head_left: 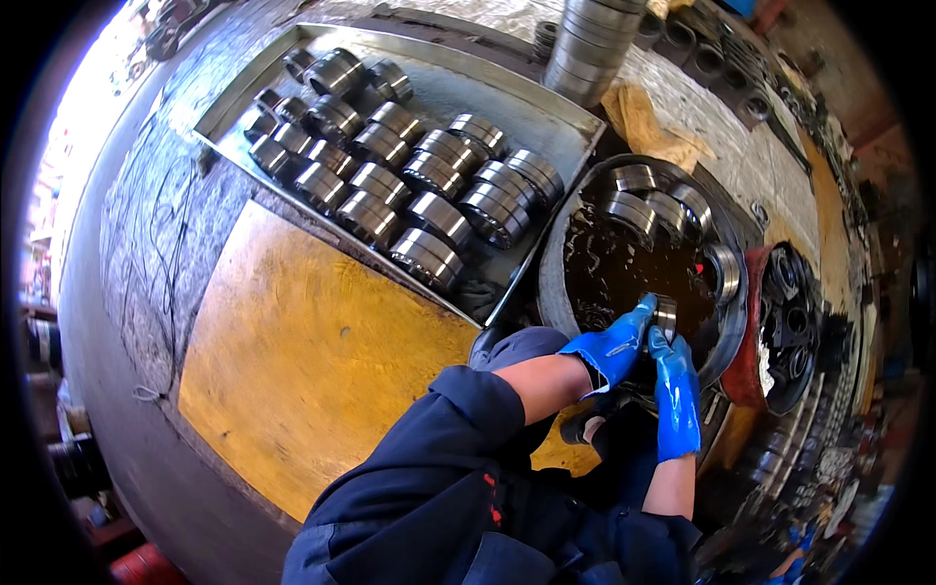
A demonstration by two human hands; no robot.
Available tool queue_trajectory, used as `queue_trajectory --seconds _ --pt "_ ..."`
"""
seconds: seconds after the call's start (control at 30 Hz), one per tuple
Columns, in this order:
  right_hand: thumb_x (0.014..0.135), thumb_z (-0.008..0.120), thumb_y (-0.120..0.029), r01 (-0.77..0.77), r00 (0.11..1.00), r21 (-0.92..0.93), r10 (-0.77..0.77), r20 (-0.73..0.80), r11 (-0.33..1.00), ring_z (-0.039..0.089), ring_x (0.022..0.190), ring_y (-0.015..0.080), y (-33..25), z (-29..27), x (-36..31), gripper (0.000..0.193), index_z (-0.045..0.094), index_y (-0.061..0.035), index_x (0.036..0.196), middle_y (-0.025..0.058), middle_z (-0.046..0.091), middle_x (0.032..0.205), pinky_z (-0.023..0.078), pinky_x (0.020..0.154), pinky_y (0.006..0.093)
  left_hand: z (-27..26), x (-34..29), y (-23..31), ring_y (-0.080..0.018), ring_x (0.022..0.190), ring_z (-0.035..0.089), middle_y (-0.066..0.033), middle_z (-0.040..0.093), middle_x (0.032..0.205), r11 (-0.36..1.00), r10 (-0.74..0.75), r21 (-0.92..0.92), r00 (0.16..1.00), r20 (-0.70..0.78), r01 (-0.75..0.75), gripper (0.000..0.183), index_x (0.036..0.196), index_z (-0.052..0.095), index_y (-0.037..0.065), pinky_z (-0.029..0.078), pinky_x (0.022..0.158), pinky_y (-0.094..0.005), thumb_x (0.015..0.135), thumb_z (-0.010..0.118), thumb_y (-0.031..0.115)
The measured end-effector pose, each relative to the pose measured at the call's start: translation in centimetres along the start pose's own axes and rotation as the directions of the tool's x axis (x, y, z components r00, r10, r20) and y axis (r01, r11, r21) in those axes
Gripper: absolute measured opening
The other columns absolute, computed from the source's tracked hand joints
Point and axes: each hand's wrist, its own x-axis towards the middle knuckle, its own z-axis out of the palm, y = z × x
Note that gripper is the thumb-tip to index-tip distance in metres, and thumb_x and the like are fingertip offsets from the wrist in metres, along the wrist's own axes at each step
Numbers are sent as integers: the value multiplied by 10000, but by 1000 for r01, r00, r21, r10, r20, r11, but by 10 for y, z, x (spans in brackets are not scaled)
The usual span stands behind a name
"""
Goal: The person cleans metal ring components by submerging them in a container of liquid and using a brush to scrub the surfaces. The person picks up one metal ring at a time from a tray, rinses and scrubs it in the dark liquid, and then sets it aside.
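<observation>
At my fingertips, over the near side of the tub [554, 283]: one metal ring [665, 316], grasped by both hands.

Left hand [619, 346]: blue glove, fingers closed against the ring's left side. Right hand [675, 369]: blue glove, fingertips drawn in at its near side. Neither hand was the nearer; I had contact with both. Ring's lie: straight ahead of my right hand, just right of my left fingertips; bright outer band running away from me, the hole's axis seemingly crosswise.

Dark liquid [624, 278]: around and beyond the grip. Loose rings [634, 214]: several, along the tub's far and right sides. Right, just outside the tub: a red container [753, 351] of dark parts. Left: a metal tray [536, 125] bearing shiny rings [427, 258]; nearer me, a yellow board [331, 361].

Hidden: the ring's hole, the fingertips behind it, much of the tub's near rim. Uncertain: whether the ring's underside touched the liquid, and what lay below the surface. Hard to make out: the dark parts, one from another; the clutter at far right, bent and blurred.
</observation>
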Motion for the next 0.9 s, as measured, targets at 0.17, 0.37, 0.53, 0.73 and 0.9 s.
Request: queue_trajectory --seconds 0.17,0.37,0.53,0.73,0.9 --pt "968 591 -445 28 999 100 -30 20 995 556 1069 181 -20 1 -15 524 590 -14 1267 59 603 1213 412 985 351 6 -4 0 -173 765 604 -38 659 839 988 124 94 991 -46 -119 493 961 640 129 496 785 -328 1054 334 505" --pt "971 579 -458 77 997 101 -77 -7 992 556 1083 186 -21 7 -23 540 582 -16 1281 63 599 1230 410 994 351 1 -6 1 -184 803 608 -54 674 902 995 91 -37 996 -17 -91 527 981 662 114 486 837 -337 1042 347 533" --pt "974 569 -469 90 996 109 -86 -40 990 557 1094 191 -6 1 -28 554 576 -17 1293 65 596 1244 409 1001 351 2 -6 -2 -137 698 575 -2 643 809 991 118 69 993 6 -119 445 919 642 164 469 696 -294 1046 373 495" --pt "977 556 -482 126 991 95 -122 -47 987 557 1108 196 20 0 -11 570 568 -18 1307 69 592 1262 407 1010 351 -4 10 -9 -138 802 585 -6 668 914 978 157 122 981 109 -170 456 1016 665 124 468 826 -291 1047 391 487" --pt "979 546 -493 170 985 87 -167 -38 982 557 1119 201 49 0 13 583 562 -20 1319 71 588 1276 405 1017 350 -14 22 -16 -155 845 625 -18 679 940 983 109 137 989 100 -122 388 1048 665 119 481 840 -304 1048 427 426"
